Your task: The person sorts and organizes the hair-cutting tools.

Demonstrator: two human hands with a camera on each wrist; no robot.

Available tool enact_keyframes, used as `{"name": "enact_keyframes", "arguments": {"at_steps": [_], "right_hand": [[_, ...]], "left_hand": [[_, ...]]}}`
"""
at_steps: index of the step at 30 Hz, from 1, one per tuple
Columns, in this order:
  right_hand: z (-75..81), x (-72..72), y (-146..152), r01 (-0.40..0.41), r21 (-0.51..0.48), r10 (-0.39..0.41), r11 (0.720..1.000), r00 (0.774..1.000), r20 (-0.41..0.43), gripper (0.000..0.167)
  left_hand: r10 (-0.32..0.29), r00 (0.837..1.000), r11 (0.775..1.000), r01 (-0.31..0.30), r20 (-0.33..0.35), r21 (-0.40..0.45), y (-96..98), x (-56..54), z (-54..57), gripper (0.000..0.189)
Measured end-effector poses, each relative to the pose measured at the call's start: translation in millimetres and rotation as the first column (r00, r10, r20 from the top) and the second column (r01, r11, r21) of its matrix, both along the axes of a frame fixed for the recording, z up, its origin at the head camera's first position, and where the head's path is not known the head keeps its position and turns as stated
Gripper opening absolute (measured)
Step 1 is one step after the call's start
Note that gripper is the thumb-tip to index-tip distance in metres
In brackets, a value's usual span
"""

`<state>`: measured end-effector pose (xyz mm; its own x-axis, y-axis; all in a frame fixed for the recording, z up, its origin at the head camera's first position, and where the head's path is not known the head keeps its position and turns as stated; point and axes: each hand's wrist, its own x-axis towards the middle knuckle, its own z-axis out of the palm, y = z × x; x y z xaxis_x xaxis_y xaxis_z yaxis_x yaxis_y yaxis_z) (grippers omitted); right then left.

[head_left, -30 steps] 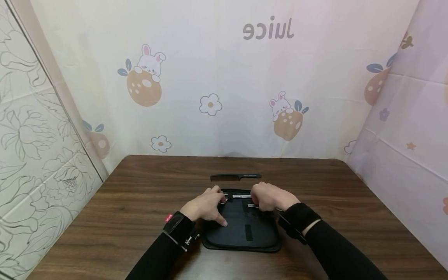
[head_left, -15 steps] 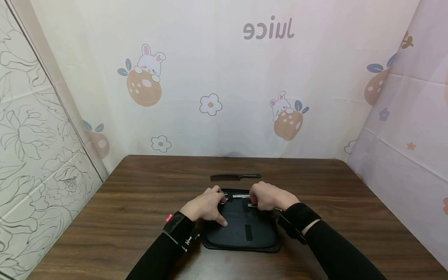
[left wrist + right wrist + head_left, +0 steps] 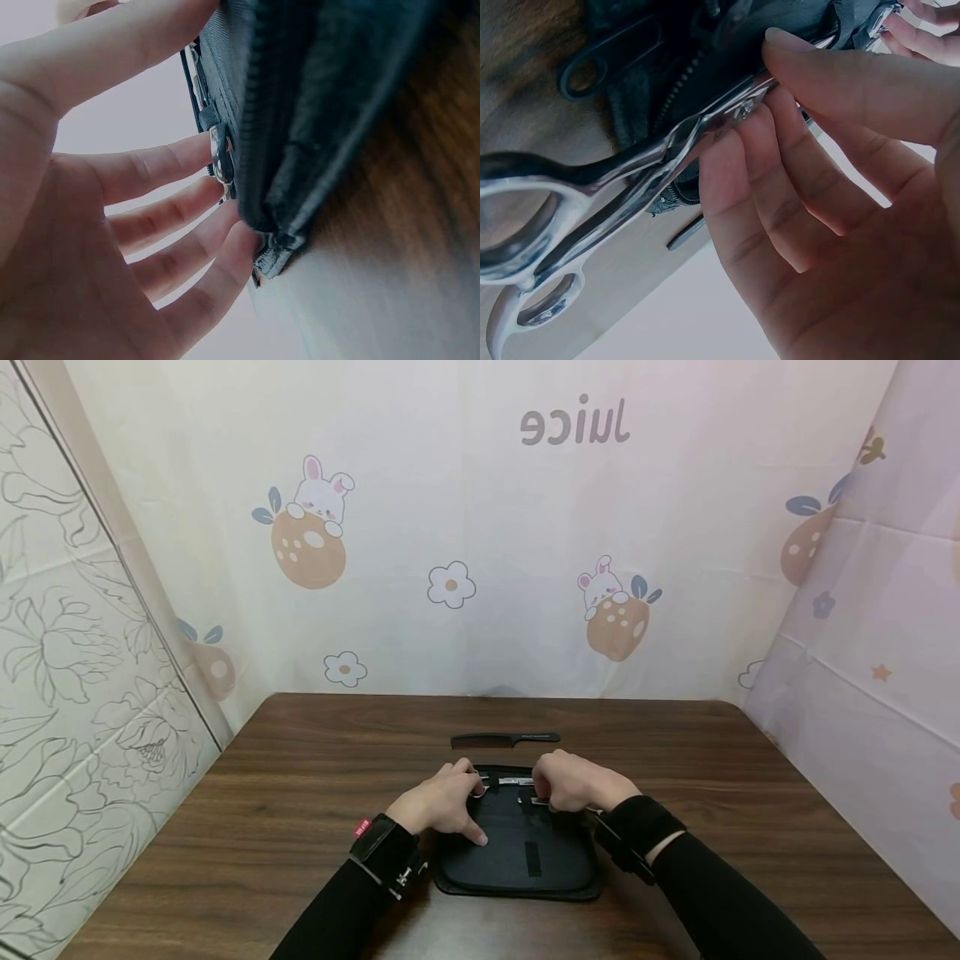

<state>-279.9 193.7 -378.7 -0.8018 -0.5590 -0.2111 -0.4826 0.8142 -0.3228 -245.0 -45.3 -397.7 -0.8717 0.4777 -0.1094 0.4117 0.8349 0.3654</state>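
Observation:
A black zip case (image 3: 495, 860) lies spread flat on the wooden table. My right hand (image 3: 573, 781) pinches silver scissors (image 3: 675, 154) between thumb and fingers around the pivot; their finger rings point away from the fingertips in the right wrist view. The blade end runs under a dark elastic loop (image 3: 845, 19) in the case. My left hand (image 3: 446, 802) rests on the case's left side, thumb (image 3: 127, 45) spread over the surface and fingertips along the edge. Beside those fingers shows a shiny metal ring (image 3: 220, 154). Another silver tool (image 3: 516, 782) lies along the case's far side.
Behind the case lies a black comb (image 3: 504, 739) with a handle. A black zip pull (image 3: 607, 60) hangs at the case's edge. A patterned curtain (image 3: 450, 527) rises behind the table (image 3: 337, 735), and more curtain stands on both sides.
My right hand has shifted slightly left, and the scissors' tip has slid left with it through the elastic loop. My left hand and the case stay where they were.

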Motion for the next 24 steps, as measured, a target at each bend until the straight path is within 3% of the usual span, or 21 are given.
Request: {"name": "enact_keyframes", "arguments": {"at_steps": [24], "right_hand": [[-2.6,-1.8,-10.3,0.010,0.004,-0.009,1.000,1.000,-0.012,0.023]], "left_hand": [[0.008,1.000,1.000,-0.009,0.003,0.004,0.5,0.5,0.0,0.063]]}}
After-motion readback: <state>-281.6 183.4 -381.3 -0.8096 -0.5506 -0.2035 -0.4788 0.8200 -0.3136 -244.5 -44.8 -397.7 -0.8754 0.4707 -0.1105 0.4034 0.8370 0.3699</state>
